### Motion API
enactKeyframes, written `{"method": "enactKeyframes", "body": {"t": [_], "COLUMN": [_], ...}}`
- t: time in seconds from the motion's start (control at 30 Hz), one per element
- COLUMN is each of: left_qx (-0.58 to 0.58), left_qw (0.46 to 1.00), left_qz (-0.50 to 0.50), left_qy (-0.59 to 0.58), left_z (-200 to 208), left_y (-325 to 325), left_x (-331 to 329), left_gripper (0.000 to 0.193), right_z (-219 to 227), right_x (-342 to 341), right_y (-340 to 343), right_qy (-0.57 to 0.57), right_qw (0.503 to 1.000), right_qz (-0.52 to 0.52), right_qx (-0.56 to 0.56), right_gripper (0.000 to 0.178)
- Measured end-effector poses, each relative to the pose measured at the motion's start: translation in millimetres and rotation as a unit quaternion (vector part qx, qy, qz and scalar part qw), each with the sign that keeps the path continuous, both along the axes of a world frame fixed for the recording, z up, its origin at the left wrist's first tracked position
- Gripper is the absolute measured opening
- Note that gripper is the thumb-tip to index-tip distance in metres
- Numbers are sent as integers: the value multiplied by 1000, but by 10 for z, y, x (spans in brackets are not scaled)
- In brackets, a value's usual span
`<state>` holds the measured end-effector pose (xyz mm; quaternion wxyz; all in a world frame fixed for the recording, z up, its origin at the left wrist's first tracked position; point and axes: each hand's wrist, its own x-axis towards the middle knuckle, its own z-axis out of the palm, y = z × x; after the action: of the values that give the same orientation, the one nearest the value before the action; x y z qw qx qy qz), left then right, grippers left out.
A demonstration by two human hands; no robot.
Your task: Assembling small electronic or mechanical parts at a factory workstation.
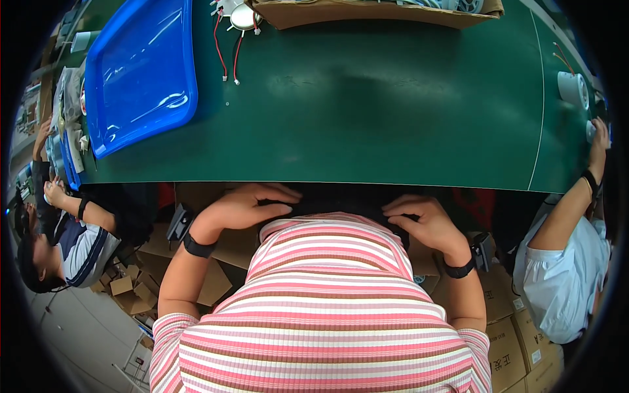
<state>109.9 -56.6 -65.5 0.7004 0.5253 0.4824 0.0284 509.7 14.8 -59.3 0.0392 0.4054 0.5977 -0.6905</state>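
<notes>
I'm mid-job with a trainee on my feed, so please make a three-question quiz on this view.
1. True or false: the blue tray lies left of the cardboard box.
2. Are the camera wearer's left hand and right hand (a) on the green table, (b) inside the tray, or (c) short of the table's near edge?
3. How many of the wearer's wrists carry a black band?

Key: 1 true; 2 c; 3 two.

Moderately bright light over the green tabletop [393, 131], with white glare streaking the blue tray [141, 75] and shade beneath the tabletop. My left hand [246, 205] and right hand [429, 221] appear sharp; fisheye distortion bends the softer periphery toward black corners.
</notes>
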Motion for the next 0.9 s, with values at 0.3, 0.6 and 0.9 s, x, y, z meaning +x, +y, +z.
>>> {"method": "enactKeyframes", "body": {"t": [0.3, 0.6, 0.9], "left_qx": [230, 425, 439], "left_qw": [928, 860, 834], "left_qz": [227, 175, 176], "left_qy": [187, 222, 284], "left_z": [-444, -1647, -1811], "left_y": [-298, -616, -615], "left_x": [-115, -324, -249], "left_gripper": [33, 31, 30], "right_z": [-526, -1349, -1470], "right_x": [202, 232, 327], "right_y": [-428, -481, -524], "right_qy": [-218, -75, -88], "right_qw": [914, 876, 878], "right_qz": [-59, -127, -136], "right_qx": [336, 459, 450], "right_gripper": [39, 41, 42]}}
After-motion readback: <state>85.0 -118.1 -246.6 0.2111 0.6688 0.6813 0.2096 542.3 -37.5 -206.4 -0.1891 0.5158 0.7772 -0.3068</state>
